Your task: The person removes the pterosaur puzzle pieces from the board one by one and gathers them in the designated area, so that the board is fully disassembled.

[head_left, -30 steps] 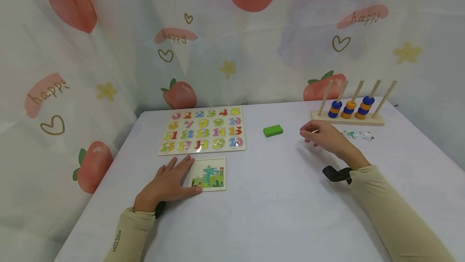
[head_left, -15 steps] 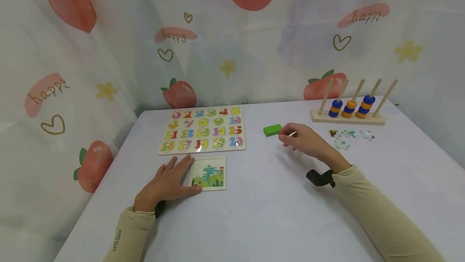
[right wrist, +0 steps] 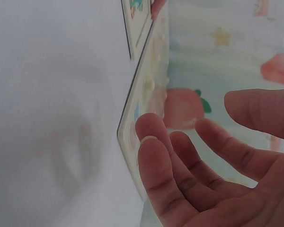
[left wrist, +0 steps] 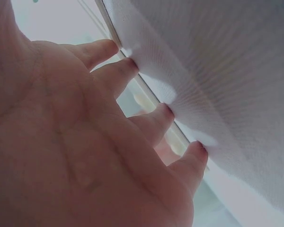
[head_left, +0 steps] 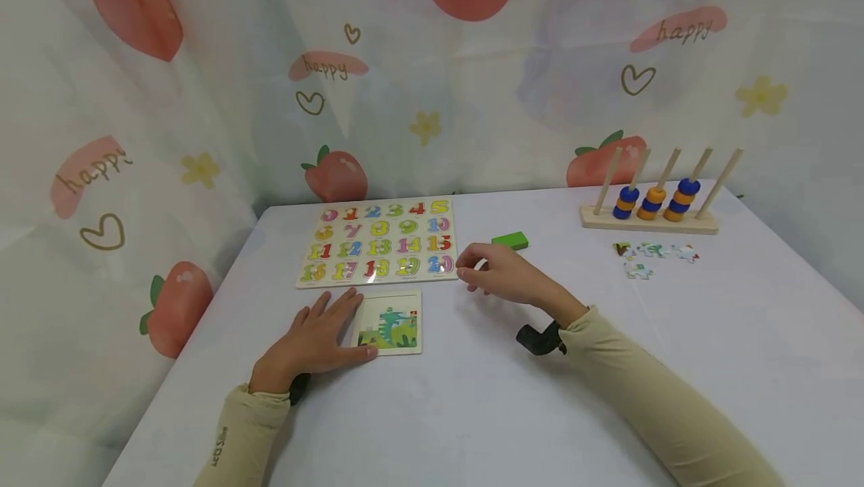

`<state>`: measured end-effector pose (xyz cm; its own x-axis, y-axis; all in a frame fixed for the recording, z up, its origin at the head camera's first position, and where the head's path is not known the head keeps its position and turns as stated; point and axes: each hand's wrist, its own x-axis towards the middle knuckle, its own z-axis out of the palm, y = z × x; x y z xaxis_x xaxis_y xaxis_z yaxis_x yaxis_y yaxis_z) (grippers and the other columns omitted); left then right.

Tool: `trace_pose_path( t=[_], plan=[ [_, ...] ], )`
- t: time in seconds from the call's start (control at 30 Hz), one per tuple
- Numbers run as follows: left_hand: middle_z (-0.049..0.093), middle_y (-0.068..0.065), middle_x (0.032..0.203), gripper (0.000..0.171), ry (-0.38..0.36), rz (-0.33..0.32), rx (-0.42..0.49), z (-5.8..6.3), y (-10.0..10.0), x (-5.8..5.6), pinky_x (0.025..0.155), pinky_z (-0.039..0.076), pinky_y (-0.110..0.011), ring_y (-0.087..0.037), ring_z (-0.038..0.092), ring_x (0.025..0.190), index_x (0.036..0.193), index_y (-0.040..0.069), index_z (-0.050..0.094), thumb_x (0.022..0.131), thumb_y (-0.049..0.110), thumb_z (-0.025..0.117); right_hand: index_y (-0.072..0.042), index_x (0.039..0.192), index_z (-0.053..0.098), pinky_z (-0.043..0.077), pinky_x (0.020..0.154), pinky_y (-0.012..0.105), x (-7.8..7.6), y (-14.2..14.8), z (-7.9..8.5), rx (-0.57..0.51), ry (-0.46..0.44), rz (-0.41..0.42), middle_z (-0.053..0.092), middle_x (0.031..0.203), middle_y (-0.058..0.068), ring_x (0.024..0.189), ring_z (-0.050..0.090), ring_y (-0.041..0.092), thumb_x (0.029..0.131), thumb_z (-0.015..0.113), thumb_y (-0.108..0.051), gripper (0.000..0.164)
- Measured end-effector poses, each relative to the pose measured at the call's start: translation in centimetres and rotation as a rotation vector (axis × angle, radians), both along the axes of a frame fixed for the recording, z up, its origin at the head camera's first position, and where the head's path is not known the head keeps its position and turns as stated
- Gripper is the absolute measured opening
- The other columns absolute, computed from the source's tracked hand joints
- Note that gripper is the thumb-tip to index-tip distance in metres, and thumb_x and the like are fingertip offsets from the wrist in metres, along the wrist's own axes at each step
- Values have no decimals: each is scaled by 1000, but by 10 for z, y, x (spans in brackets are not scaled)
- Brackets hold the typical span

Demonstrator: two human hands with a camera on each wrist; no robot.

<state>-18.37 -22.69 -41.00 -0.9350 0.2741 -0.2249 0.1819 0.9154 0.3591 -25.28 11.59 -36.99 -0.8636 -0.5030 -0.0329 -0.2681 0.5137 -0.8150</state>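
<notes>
My left hand [head_left: 307, 341] lies spread, palm down, beside a small framed dinosaur puzzle [head_left: 397, 329]. Its thumb touches the frame's lower edge and its fingertips the upper left corner; in the left wrist view the fingertips [left wrist: 195, 153] meet a board's edge. The puzzle's picture fills the lower and right part of the frame; the upper left is bare. My right hand [head_left: 513, 277] is above the table by the number board's [head_left: 378, 243] lower right corner. In the right wrist view its thumb and index fingertip come together; I cannot tell whether a thin piece is between them.
Several loose puzzle pieces [head_left: 637, 270] lie at the right, in front of a wooden peg stand [head_left: 648, 223] with blue and orange rings. A green block [head_left: 511, 240] sits just behind my right hand. A printed curtain [head_left: 472, 97] hangs along the table's back.
My right hand has moved left, away from the loose pieces and past the green block, toward the dinosaur puzzle. The left hand has stayed on the frame.
</notes>
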Motion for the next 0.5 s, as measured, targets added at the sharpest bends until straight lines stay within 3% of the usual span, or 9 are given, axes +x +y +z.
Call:
trace_pose_path(
  t=[0.5],
  plan=[
    [22, -13, 177, 107, -25, 6, -4, 1, 1, -2, 124, 7, -73, -50, 7, 161, 170, 12, 30, 89, 63, 77, 2, 136, 67, 59, 75, 32, 4, -49, -8, 12, -8, 123, 68, 113, 7, 92, 72, 24, 107, 66, -17, 34]
  ],
)
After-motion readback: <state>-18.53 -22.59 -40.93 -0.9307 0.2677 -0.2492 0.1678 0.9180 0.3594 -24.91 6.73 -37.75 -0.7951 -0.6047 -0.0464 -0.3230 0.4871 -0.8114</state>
